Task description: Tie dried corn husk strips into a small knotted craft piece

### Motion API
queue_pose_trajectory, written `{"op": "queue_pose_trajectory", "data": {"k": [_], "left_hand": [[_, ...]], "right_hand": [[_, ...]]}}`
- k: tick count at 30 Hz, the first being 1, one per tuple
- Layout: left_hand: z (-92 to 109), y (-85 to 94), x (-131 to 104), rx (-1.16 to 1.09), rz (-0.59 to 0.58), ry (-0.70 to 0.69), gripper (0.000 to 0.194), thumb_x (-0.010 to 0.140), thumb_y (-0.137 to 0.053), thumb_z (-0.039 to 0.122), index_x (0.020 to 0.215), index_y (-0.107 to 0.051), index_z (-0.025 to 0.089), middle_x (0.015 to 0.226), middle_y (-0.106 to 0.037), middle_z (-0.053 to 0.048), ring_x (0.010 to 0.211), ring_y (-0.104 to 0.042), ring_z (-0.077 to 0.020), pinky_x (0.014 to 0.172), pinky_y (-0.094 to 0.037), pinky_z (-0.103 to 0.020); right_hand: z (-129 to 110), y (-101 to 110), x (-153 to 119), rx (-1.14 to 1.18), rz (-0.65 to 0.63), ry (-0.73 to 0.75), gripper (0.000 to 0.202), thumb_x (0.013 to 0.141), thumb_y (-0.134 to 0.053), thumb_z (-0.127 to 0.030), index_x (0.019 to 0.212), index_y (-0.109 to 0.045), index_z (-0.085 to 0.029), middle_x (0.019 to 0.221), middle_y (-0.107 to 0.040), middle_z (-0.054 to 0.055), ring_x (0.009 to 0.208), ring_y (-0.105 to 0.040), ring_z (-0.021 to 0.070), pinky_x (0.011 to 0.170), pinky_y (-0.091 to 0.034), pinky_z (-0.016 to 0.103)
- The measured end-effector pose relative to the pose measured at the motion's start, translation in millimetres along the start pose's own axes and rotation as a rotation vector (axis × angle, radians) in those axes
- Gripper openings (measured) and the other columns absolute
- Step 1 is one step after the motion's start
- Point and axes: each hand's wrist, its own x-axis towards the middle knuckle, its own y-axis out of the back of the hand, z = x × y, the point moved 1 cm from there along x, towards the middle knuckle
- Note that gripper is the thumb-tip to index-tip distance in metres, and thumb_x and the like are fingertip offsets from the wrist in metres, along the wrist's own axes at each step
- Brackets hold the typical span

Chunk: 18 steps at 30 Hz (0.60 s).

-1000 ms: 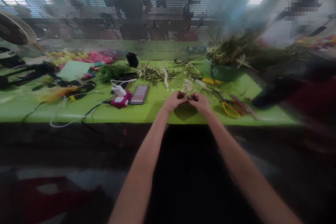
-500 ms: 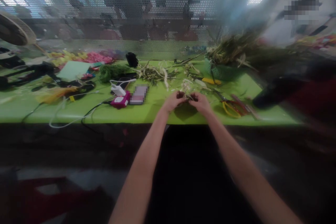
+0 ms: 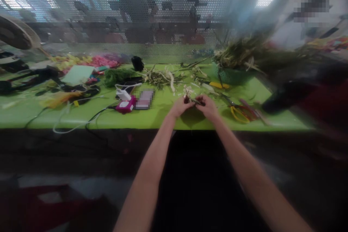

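Observation:
Close to the table's front edge, my left hand (image 3: 181, 107) and my right hand (image 3: 207, 107) are pinched around one small flower stem (image 3: 188, 91) with a pale, whitish head. The head points up and left above my left fingers, and the greenish stem slants down toward my right fingers. Its lower end is partly hidden by my fingers. Beyond my hands lies a loose heap of pale dried flower stems (image 3: 160, 77). Right of my right hand are scissors with yellow and red handles (image 3: 240, 113) and a yellow-handled tool (image 3: 219, 85).
Left on the green table (image 3: 152, 119) are a phone (image 3: 145, 99), a magenta power socket (image 3: 126, 104) with cables, and green thread (image 3: 116, 75). A green basket (image 3: 231, 74) of stems stands back right. Another person (image 3: 296, 34) is at the far right.
The flower head has tipped left, and its stem now shows slanting between my hands. My hands have stayed in nearly the same place.

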Motion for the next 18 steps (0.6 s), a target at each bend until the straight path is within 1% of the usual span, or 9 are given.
{"op": "queue_pose_trajectory", "data": {"k": [2,5,8,11,15,18], "left_hand": [[-0.6,0.7,0.3,0.019,-0.016,-0.005,0.032,0.066,-0.079,0.037,0.084,-0.066,0.014,0.073,-0.064,-0.004,0.075,-0.056,-0.0158,0.073,-0.044,-0.029],[-2.4,3.1,0.3,0.073,-0.04,0.002,0.032,0.071,-0.075,0.043,0.077,-0.063,0.014,0.069,-0.061,-0.002,0.07,-0.053,-0.0141,0.07,-0.042,-0.028],[-4.2,5.2,-0.2,0.141,-0.025,-0.015,0.029,0.074,-0.071,0.041,0.076,-0.062,0.014,0.07,-0.06,-0.001,0.067,-0.051,-0.0132,0.068,-0.04,-0.027],[-5.6,5.2,-0.1,0.186,0.005,-0.022,0.025,0.076,-0.068,0.039,0.076,-0.063,0.014,0.07,-0.06,-0.002,0.068,-0.051,-0.0139,0.068,-0.04,-0.027],[-6.4,3.6,1.1,0.15,0.025,-0.001,0.022,0.074,-0.07,0.036,0.076,-0.063,0.015,0.071,-0.061,-0.002,0.071,-0.051,-0.0151,0.071,-0.04,-0.029],[-5.9,2.6,1.9,0.071,-0.029,0.014,0.024,0.072,-0.071,0.036,0.079,-0.064,0.015,0.075,-0.063,-0.003,0.072,-0.052,-0.0155,0.073,-0.04,-0.029]], "right_hand": [[0.9,0.8,0.3,0.004,0.001,-0.002,0.029,0.069,-0.065,-0.024,0.097,-0.058,-0.018,0.083,-0.066,0.003,0.077,-0.062,0.0181,0.073,-0.048,0.032],[2.8,3.2,0.6,-0.007,0.042,-0.013,0.029,0.068,-0.065,-0.024,0.097,-0.059,-0.019,0.081,-0.065,0.002,0.076,-0.061,0.018,0.071,-0.048,0.032],[4.2,4.1,0.8,-0.011,0.065,-0.013,0.027,0.069,-0.066,-0.026,0.094,-0.059,-0.02,0.081,-0.064,0.003,0.076,-0.061,0.0188,0.07,-0.048,0.032],[5.5,2.8,1.1,-0.011,0.032,-0.017,0.027,0.069,-0.069,-0.031,0.092,-0.059,-0.021,0.082,-0.066,0.004,0.077,-0.062,0.0204,0.072,-0.049,0.034],[8.9,1.9,2.5,-0.035,0.004,-0.002,0.026,0.068,-0.071,-0.032,0.089,-0.06,-0.02,0.082,-0.068,0.004,0.078,-0.063,0.0216,0.075,-0.049,0.036],[12.4,2.6,4.1,-0.018,0.018,-0.003,0.025,0.067,-0.07,-0.031,0.088,-0.061,-0.02,0.081,-0.068,0.003,0.078,-0.063,0.0218,0.075,-0.05,0.037]]}}
